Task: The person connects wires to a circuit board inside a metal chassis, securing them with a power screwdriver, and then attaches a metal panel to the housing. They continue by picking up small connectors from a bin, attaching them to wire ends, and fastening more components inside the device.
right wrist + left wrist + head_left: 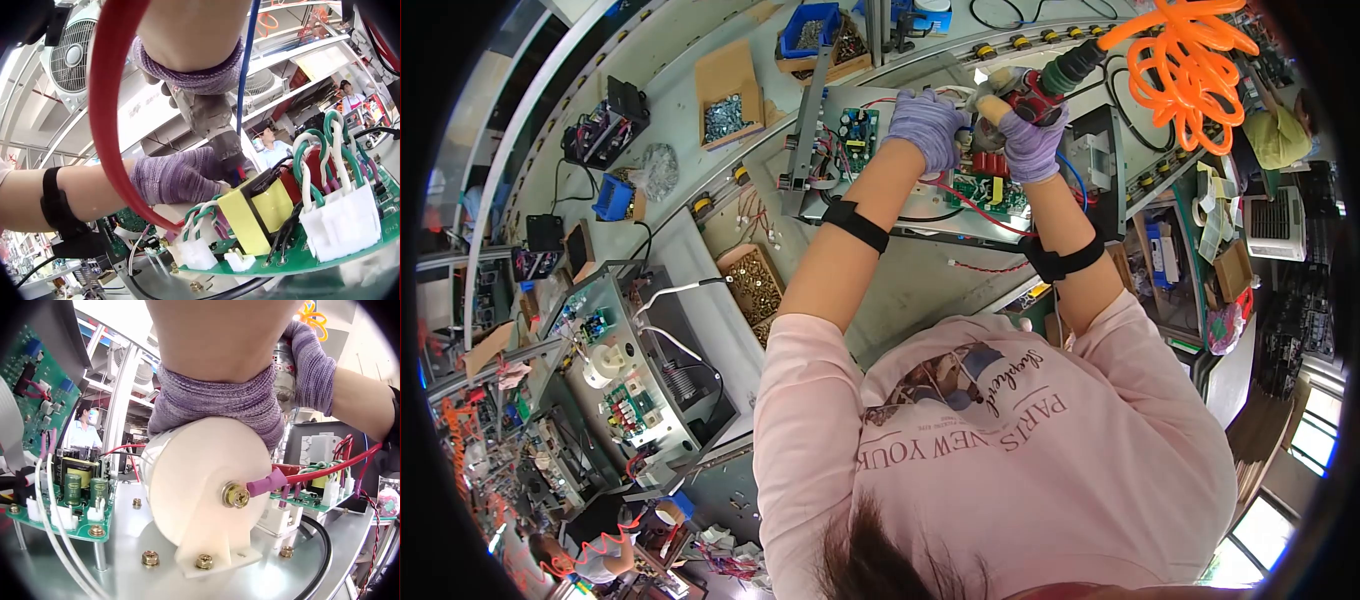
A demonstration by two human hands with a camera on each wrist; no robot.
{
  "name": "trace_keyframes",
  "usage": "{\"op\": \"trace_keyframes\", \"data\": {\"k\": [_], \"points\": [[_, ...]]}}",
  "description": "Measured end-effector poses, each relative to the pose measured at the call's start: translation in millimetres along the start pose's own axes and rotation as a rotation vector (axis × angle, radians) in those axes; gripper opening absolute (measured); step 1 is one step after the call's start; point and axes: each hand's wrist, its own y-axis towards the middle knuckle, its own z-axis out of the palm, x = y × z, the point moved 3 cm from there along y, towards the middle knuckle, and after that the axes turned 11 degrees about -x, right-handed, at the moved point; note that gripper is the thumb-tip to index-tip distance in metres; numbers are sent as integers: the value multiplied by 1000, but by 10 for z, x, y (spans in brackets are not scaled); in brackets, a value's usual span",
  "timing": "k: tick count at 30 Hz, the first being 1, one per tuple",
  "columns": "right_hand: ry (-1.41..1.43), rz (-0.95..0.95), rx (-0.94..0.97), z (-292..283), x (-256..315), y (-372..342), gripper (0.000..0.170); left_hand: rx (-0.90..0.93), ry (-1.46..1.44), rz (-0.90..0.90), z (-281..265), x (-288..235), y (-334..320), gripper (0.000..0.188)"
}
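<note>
A metal chassis carries green circuit boards and a white cylinder, which has a red wire bolted to its near face. My gloved left hand lies over the cylinder's top, fingers bent round its far side; the fingertips are hidden. My gloved right hand grips a red power driver above the chassis, left of the metal side panel. In the right wrist view, the driver's grey nose points down beside my left hand, behind a yellow transformer. Its very tip is hidden.
An orange coiled hose hangs at upper right. Cardboard boxes of screws and brass-coloured fasteners stand to the left, with blue bins farther back. Another open chassis sits at lower left. Loose red wires cross near the boards.
</note>
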Motion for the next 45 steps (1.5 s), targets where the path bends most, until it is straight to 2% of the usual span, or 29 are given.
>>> {"op": "trace_keyframes", "data": {"k": [4, 10, 11, 14, 16, 18, 22, 23, 24, 26, 27, 30, 32, 33, 34, 36, 38, 39, 40, 44, 45], "points": [[60, 69, -16, -14, -139, 12, 26, -53, -48, 0, 49, 31, 6, 38], [-41, 109, -5, 3, -145, 24, 29, -44, -49, 4, 21, 35, 5, 36], [-55, 128, 0, 12, -140, 22, 29, -78, -52, 7, 15, 31, -10, 31], [-37, 82, 17, 37, -141, 21, 27, -117, -37, 13, -11, 25, -31, 28], [-36, 41, 20, 68, -136, 31, 28, -58, -18, 16, -21, 18, -35, 30], [-116, 37, -69, 16, -163, 37, 28, -39, -17, 10, -4, 22, -23, 34], [153, 5, -141, -160, 51, -40, 36, -5, -14, 8, -93, -26, -61, 40], [161, -126, -130, -257, 126, -17, 36, -38, 10, 1, -73, -25, -50, 40], [211, -140, -159, -359, 205, -29, 35, -65, 31, 1, -30, -38, -37, 39], [357, -90, -62, -394, 709, -183, 33, -69, 37, 35, 67, -48, 4, 43], [410, -97, -11, -511, 792, -236, 33, -79, 55, -2, 51, -61, -2, 42], [473, -17, 87, -874, 1017, -522, 32, -69, 116, -26, 68, -154, -54, 41], [382, 51, 64, -1186, 1049, -776, 30, -267, 98, -124, 120, -186, -130, 42], [327, 91, 0, -1353, 1034, -917, 32, -362, 101, -135, 139, -224, -214, 47], [272, 129, -65, -1513, 994, -1056, 34, -354, 92, -115, 141, -292, -317, 47], [144, 269, -215, -1894, 780, -1360, 38, -735, -79, -82, 15, -475, -640, 50], [54, 387, -327, -2131, 634, -1640, 40, -794, -217, -79, -3, -663, -1010, 49], [46, 537, -339, -2318, 454, -1801, 40, -796, -237, -77, 37, -757, -1209, 49], [-32, 492, -423, -2556, 141, -1977, 41, -798, -259, -77, 90, -841, -1414, 49], [-225, 804, -738, -2893, -397, -2504, 43, -611, -366, -159, 552, -930, -2124, 44], [-314, 794, -718, -2891, -467, -2540, 44, -582, -415, -215, 701, -869, -2277, 45]]}}
